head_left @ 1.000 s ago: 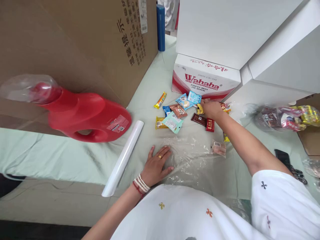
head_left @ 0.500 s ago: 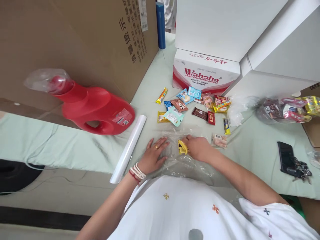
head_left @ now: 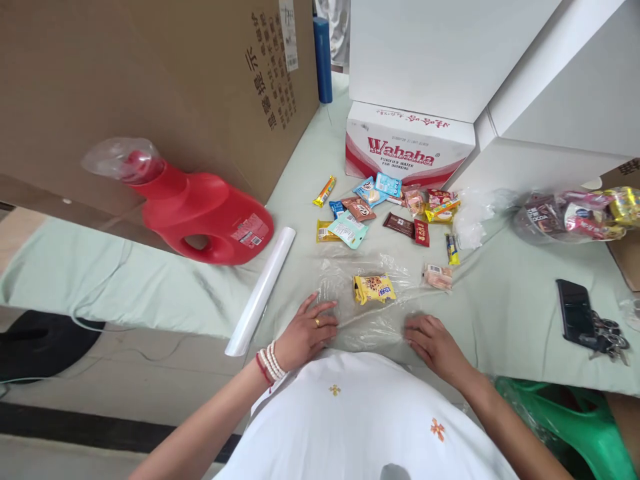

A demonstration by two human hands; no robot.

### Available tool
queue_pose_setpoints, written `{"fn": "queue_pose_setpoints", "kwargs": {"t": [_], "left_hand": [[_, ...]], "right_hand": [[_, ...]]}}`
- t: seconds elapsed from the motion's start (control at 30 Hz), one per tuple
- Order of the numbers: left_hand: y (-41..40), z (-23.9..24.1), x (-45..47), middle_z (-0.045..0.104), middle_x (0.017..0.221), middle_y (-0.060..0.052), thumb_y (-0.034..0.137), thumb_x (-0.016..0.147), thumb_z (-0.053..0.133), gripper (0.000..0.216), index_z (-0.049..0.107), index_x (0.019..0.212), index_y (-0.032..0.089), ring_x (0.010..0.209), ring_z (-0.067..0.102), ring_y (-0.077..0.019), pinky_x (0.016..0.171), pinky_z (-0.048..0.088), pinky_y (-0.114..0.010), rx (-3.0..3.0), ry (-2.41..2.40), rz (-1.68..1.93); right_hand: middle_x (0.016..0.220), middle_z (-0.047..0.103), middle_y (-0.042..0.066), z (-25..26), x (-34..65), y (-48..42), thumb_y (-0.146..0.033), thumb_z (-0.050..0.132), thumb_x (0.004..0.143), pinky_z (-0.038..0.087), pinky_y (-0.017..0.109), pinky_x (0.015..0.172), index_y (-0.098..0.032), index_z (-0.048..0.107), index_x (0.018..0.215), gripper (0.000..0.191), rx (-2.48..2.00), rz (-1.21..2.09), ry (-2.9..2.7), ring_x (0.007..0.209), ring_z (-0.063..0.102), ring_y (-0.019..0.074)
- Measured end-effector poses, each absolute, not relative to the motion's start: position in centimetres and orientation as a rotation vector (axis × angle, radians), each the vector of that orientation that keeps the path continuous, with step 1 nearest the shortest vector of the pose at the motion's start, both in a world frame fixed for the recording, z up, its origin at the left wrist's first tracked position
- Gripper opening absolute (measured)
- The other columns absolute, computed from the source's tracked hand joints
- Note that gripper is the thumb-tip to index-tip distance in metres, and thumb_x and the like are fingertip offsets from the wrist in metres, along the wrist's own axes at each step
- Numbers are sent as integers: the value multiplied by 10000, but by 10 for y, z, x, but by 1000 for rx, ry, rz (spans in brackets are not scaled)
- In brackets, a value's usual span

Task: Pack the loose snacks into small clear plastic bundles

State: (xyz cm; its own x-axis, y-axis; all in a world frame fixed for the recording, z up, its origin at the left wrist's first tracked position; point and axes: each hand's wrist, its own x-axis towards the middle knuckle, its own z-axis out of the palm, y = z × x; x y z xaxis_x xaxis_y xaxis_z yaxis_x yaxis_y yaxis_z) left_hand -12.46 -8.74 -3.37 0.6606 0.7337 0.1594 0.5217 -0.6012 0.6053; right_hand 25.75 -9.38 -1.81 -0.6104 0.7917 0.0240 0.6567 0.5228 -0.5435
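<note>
A sheet of clear plastic film (head_left: 370, 330) lies wrinkled on the cloth in front of me. On top of it rests a yellow cookie packet (head_left: 376, 289) with cookies printed on it. My left hand (head_left: 311, 333), with a ring and bracelets, lies open on the film's left edge, fingers stretched out. At the film's lower right edge my right hand (head_left: 435, 347) rests with its fingers slightly bent, touching the film; its thumb is hidden. Neither hand touches the packet. Just right of the film is a pinkish wrapped snack (head_left: 438, 277).
Several wrapped snacks, including a mint-green packet (head_left: 349, 229), lie beyond the film. A film roll (head_left: 261, 291) and red jug (head_left: 207, 217) stand left. Behind is a Wahaba-style white-and-red carton (head_left: 410, 147). Right are a snack-filled plastic container (head_left: 543, 220), phone (head_left: 575, 310) and keys (head_left: 609, 337).
My right hand has let go of the yellow cookie packet and moved down and right to the film's edge. My left hand has shifted slightly toward me.
</note>
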Motion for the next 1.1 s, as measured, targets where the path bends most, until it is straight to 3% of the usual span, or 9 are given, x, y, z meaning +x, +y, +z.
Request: {"fn": "queue_pose_setpoints", "kwargs": {"t": [0.17,0.33,0.57,0.67,0.77,0.87,0.97,1.03,1.1], "left_hand": [[-54,-33,-122,742,889,-56,287,983,572,170,706,899,225,1070,671,-224,1022,499,-417,1955,1270,879],[-12,-45,-110,692,832,-69,355,885,642,159,719,855,219,906,618,-267,906,518,-445,1794,1859,800],[-8,-63,-89,649,1139,-144,403,845,677,603,540,1370,138,984,615,-283,928,521,-459,1612,2142,916],[-9,-62,-80,672,1146,-116,425,783,750,897,348,1538,152,888,633,-253,858,520,-429,1497,2125,905],[-3,-60,-77,689,961,-43,354,760,751,989,252,1588,146,844,644,-253,850,487,-428,1464,2141,841],[4,-57,-77,651,812,-7,311,769,725,789,430,1485,153,831,634,-265,847,451,-432,1468,2165,733],[5,-55,-77,590,697,-1,289,810,685,288,663,1084,204,831,603,-269,837,428,-421,1490,2135,637],[3,-56,-77,571,683,-16,263,827,660,50,645,838,217,842,578,-267,844,425,-421,1524,2111,652],[1,-58,-80,590,749,-41,214,818,639,86,607,738,214,873,555,-263,867,432,-431,1567,2094,758]], "right_hand": [[893,698,60,8,256,-39,-311,474,1057,497,294,777,-208,681,1014,236,-1210,954,-2316,837,634,178],[1000,717,101,28,237,58,-253,538,990,465,300,811,-178,713,1033,195,-1595,835,-2664,934,643,222],[1346,628,153,19,152,119,-361,553,996,454,355,929,-190,609,1362,408,-1575,586,-2879,1258,522,310],[1249,671,191,11,124,123,-280,652,921,451,365,895,-130,593,1364,471,-1584,658,-2948,1190,568,332],[1074,726,144,8,120,128,-157,577,931,435,322,848,-137,658,1261,340,-1556,747,-2964,1046,635,276],[1099,710,93,16,130,124,-152,500,981,413,277,809,-187,698,1180,283,-1467,768,-2946,1007,634,218],[1078,665,107,31,143,97,-158,461,1008,389,273,742,-198,700,1177,296,-1336,575,-2963,1027,595,231],[1066,642,114,37,150,71,-130,455,1001,378,273,701,-210,696,1196,321,-1202,473,-3031,1033,571,241],[1063,635,111,34,156,46,-99,456,987,392,275,698,-218,674,1260,369,-1028,478,-3103,1034,562,242]]}}
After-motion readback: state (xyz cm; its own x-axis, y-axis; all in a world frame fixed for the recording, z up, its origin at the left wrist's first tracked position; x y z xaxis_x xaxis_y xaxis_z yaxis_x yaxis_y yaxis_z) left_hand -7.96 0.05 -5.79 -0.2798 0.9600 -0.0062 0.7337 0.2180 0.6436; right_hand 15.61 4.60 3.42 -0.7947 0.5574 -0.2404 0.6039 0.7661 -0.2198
